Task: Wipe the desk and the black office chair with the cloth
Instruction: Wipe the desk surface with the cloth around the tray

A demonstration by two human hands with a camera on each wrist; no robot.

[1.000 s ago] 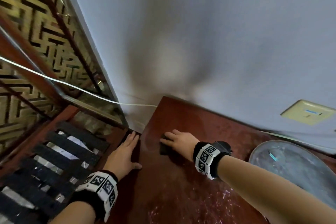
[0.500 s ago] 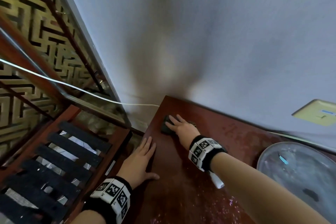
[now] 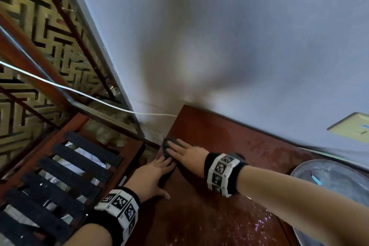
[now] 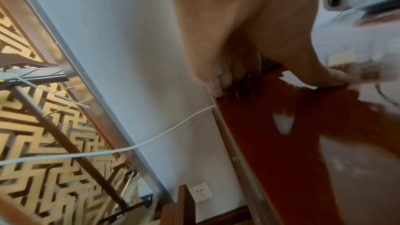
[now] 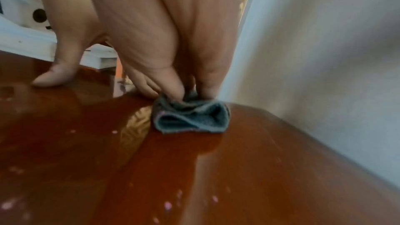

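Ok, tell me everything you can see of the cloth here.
The cloth is small, grey-blue, towel-like fabric, folded and bunched into a wad with open loops facing the right wrist camera. It lies on the glossy red-brown desk, at its left edge near the wall-side corner. The right hand presses it down with straight fingers.

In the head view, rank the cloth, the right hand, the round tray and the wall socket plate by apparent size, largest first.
1. round tray, though cut off by the frame
2. right hand
3. wall socket plate, also cut off, so its rank against the hand is unsure
4. cloth, mostly covered
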